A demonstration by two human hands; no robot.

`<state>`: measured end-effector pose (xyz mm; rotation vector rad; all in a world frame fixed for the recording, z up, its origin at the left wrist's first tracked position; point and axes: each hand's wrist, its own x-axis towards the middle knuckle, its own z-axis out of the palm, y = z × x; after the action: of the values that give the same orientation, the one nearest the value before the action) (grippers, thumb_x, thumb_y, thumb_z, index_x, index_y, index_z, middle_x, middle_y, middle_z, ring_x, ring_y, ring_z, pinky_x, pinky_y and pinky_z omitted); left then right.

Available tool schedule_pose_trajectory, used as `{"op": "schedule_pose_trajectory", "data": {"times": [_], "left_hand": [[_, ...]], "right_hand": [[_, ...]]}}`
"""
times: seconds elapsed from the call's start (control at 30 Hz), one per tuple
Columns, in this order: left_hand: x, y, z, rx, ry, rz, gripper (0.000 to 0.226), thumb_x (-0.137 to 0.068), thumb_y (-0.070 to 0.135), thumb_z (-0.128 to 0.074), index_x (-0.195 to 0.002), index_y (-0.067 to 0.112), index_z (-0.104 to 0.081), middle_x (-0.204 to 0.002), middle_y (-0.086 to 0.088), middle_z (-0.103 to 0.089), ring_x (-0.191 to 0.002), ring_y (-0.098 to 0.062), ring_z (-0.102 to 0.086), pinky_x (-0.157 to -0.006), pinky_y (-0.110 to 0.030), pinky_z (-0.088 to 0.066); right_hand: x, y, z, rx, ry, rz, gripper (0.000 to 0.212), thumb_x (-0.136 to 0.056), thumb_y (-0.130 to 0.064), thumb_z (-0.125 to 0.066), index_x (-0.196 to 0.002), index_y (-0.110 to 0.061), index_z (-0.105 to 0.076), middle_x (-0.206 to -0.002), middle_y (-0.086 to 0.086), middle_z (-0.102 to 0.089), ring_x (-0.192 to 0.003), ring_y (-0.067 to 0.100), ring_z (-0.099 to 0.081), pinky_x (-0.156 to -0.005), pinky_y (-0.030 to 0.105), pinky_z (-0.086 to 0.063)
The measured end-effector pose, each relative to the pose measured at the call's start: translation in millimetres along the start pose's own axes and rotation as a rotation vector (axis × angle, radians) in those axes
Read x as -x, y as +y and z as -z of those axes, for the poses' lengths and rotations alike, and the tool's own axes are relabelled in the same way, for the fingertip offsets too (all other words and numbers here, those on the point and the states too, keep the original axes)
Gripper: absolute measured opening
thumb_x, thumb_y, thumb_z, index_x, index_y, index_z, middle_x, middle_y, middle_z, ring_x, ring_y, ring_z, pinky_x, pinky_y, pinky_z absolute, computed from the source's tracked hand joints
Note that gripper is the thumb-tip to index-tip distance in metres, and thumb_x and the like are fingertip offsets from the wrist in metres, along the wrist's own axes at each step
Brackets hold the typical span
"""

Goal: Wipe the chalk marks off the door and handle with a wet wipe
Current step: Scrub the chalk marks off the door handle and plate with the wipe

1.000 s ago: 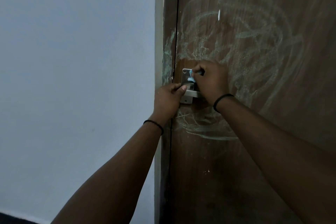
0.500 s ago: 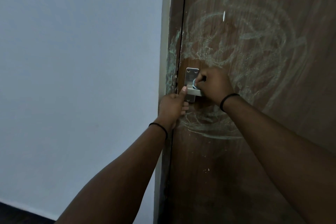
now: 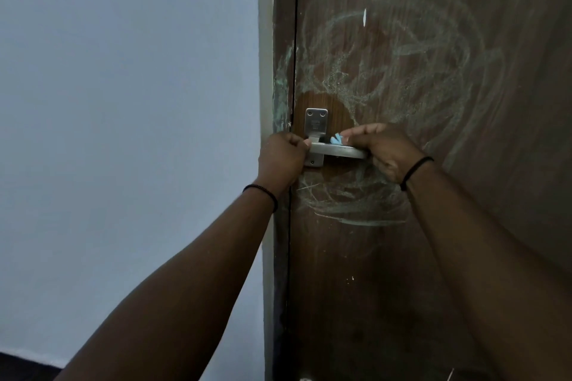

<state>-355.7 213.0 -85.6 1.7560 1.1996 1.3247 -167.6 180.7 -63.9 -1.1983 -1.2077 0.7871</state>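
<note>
1. Against the brown door point(image 3: 433, 288): pale chalk marks point(image 3: 402, 49) in wide loops above and to the right of the handle, more scribbles just below it.
2. Around the metal backplate point(image 3: 316, 122): a patch of clean wood, free of chalk.
3. On the door frame point(image 3: 281, 77) left of the door's edge: greenish chalk smears.
4. At the handle point(image 3: 337, 151): horizontal metal lever, reaching right from the backplate.
5. Left hand point(image 3: 283, 158): fingers curled, thumb and fingertips pinching the pivot end of the lever beside the backplate.
6. Right hand point(image 3: 383, 150): fingers curled round the outer end of the lever, with a light blue wet wipe point(image 3: 335, 139) pinched under the fingertips and pressed onto the lever's top.
7. Only a small crumpled bit of wipe showing, just right of the backplate, between the two hands.
8. On each wrist: a thin black band point(image 3: 261, 190).
9. Left of the frame: plain pale wall point(image 3: 123, 102).
</note>
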Motion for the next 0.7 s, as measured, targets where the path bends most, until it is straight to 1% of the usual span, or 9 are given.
{"op": "schedule_pose_trajectory", "data": {"times": [0.07,0.1,0.17,0.27,0.4,0.5,0.57,0.6,0.7], "left_hand": [[-2,2,0,-0.028,0.017,-0.016,0.015,-0.092,0.027,-0.065,-0.078,0.024,-0.067,-0.085,-0.005,-0.073,-0.085,-0.023,-0.07,-0.083,-0.044,-0.059],[-2,3,0,-0.027,0.017,-0.01,0.014,-0.092,0.026,-0.065,-0.078,0.022,-0.067,-0.085,-0.006,-0.073,-0.085,-0.024,-0.07,-0.082,-0.045,-0.059],[-4,4,-1,-0.023,0.018,0.005,0.016,-0.091,0.023,-0.066,-0.076,0.02,-0.067,-0.085,-0.009,-0.073,-0.083,-0.026,-0.071,-0.08,-0.047,-0.059],[-7,5,-3,-0.059,0.035,-0.012,0.022,-0.09,0.02,-0.067,-0.069,0.022,-0.065,-0.081,-0.012,-0.073,-0.081,-0.028,-0.072,-0.077,-0.049,-0.06],[-7,4,-2,-0.089,0.048,-0.039,0.027,-0.089,0.019,-0.067,-0.063,0.024,-0.063,-0.078,-0.012,-0.073,-0.079,-0.029,-0.072,-0.077,-0.05,-0.06],[-7,1,2,-0.052,0.016,-0.03,0.024,-0.09,0.02,-0.068,-0.067,0.023,-0.065,-0.081,-0.012,-0.074,-0.078,-0.028,-0.073,-0.075,-0.045,-0.06],[-7,0,3,0.005,0.0,0.005,0.02,-0.091,0.02,-0.068,-0.071,0.019,-0.066,-0.085,-0.014,-0.074,-0.076,-0.026,-0.073,-0.067,-0.038,-0.059],[-6,0,3,0.039,-0.009,0.023,0.018,-0.091,0.021,-0.068,-0.073,0.017,-0.066,-0.087,-0.014,-0.074,-0.075,-0.026,-0.073,-0.065,-0.035,-0.057],[-2,-4,1,0.083,-0.01,0.031,0.017,-0.092,0.023,-0.067,-0.076,0.016,-0.068,-0.085,-0.015,-0.075,-0.074,-0.026,-0.073,-0.065,-0.035,-0.058]], "right_hand": [[3,6,2,-0.103,-0.101,-0.055,0.012,-0.086,0.0,-0.065,-0.093,-0.007,-0.072,-0.09,0.007,-0.075,-0.08,0.011,-0.069,-0.065,0.019,-0.057],[1,5,3,-0.083,-0.154,-0.058,0.014,-0.087,-0.002,-0.064,-0.096,-0.007,-0.073,-0.094,0.008,-0.075,-0.083,0.012,-0.069,-0.068,0.02,-0.058],[-8,-7,3,0.131,-0.234,-0.012,0.015,-0.087,-0.006,-0.064,-0.095,-0.013,-0.076,-0.1,0.006,-0.075,-0.092,0.013,-0.068,-0.079,0.025,-0.057],[-23,-30,-8,0.487,-0.33,0.046,0.019,-0.084,-0.009,-0.066,-0.087,-0.023,-0.078,-0.099,-0.006,-0.075,-0.103,0.011,-0.063,-0.091,0.026,-0.047],[-27,-36,6,0.502,-0.401,-0.013,0.022,-0.083,0.0,-0.064,-0.086,-0.017,-0.078,-0.094,0.0,-0.076,-0.096,0.012,-0.065,-0.089,0.026,-0.05],[-18,-30,38,0.353,-0.42,-0.083,0.026,-0.088,0.005,-0.058,-0.087,-0.012,-0.077,-0.099,0.008,-0.075,-0.087,0.011,-0.068,-0.076,0.023,-0.058],[-10,-25,45,0.266,-0.34,-0.051,0.027,-0.088,0.009,-0.056,-0.087,-0.009,-0.076,-0.104,0.013,-0.073,-0.089,0.013,-0.069,-0.077,0.023,-0.058],[-5,-21,42,0.266,-0.243,0.014,0.026,-0.086,0.01,-0.057,-0.086,-0.008,-0.075,-0.104,0.014,-0.073,-0.087,0.012,-0.069,-0.077,0.021,-0.058],[15,-6,25,0.309,0.167,0.276,0.024,-0.085,0.008,-0.059,-0.086,-0.009,-0.075,-0.098,0.006,-0.074,-0.082,0.002,-0.069,-0.073,0.013,-0.054]]}}
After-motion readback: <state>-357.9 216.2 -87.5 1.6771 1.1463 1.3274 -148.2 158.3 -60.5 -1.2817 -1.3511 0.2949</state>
